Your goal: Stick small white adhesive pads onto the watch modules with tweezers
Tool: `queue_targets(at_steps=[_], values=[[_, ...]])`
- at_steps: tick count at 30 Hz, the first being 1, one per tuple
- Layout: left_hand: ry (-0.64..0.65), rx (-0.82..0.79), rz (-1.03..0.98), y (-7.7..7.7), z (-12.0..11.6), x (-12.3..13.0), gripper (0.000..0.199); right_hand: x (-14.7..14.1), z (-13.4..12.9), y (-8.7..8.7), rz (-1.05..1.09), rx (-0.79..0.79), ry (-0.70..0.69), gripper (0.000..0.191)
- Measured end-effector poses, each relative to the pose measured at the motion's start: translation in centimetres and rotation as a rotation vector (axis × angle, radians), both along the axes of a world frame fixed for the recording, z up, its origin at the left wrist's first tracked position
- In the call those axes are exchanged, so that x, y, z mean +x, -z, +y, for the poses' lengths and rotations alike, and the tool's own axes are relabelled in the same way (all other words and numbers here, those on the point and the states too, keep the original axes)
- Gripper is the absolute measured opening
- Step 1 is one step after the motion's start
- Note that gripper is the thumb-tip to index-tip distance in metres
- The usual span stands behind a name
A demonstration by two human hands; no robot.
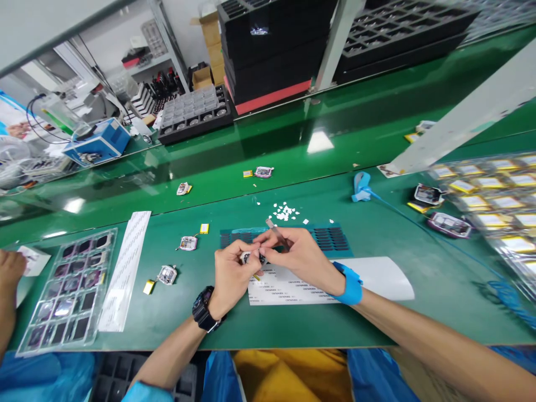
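Small device: a pale-cased unit point(247, 257) sits between the two hands, just above the tabletop's near middle; fingers cover much of it, and its inner parts are too small to make out.
Left hand: the hand point(234, 265) curls inward, thumb and fingers closed around the unit from its left side; a black watch point(204, 310) circles the wrist.
Right hand: the hand point(299, 254) is bent over the unit's right side, thumb and index pinched together there, with a flat metal tool point(274, 228), apparently tweezers, gripped so that one end sticks up past the knuckles; a blue band point(352, 283) wraps the wrist.
Below the hands: a white printed sheet point(288, 290), partly hidden.
Just beyond the hands: a teal sheet bearing dark strips point(330, 239), then scattered white pieces point(285, 212).
Left of the hands: two opened units, one point(188, 243) near a yellow battery point(204, 228), another point(167, 274) beside a second battery point(148, 287).
Far left: long white strips point(125, 273), a clear tray point(54, 347) and a co-worker's hand point(10, 268).
Far right: a clear tray point(492, 248) of yellow-edged batteries.
Surface: a green tabletop point(159, 315).
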State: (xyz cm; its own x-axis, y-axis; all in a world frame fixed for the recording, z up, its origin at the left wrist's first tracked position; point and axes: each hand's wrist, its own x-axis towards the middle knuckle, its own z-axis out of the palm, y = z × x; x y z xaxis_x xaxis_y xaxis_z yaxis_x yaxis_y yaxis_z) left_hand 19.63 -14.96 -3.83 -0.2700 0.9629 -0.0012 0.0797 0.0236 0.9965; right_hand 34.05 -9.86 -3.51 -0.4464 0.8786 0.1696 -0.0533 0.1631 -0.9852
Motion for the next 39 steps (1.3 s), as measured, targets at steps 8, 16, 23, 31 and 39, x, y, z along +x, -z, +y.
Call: queue_targets(at_steps=[8,16,23,31,39], values=[[0.099,-0.071,-0.075,-0.3,0.6,-0.4,0.017,0.3,0.4,0.4,-0.169,0.271,0.077,0.01],[0.169,-0.103,-0.267,-0.5,0.2,-0.7,0.021,0.9,0.4,0.7,-0.331,0.879,0.151,0.017],[0.237,-0.048,-0.221,-0.8,0.1,-0.8,0.024,1.1,0.6,1.2,-0.429,1.008,0.134,0.019],[0.084,0.138,0.572,-1.0,0.5,-2.2,0.036,2.3,2.2,-0.8,-0.208,0.427,0.174,0.061],[0.041,-0.039,0.073,-1.1,1.2,-2.7,0.033,4.4,0.6,1.3,-0.192,-0.061,-0.198,0.048]])
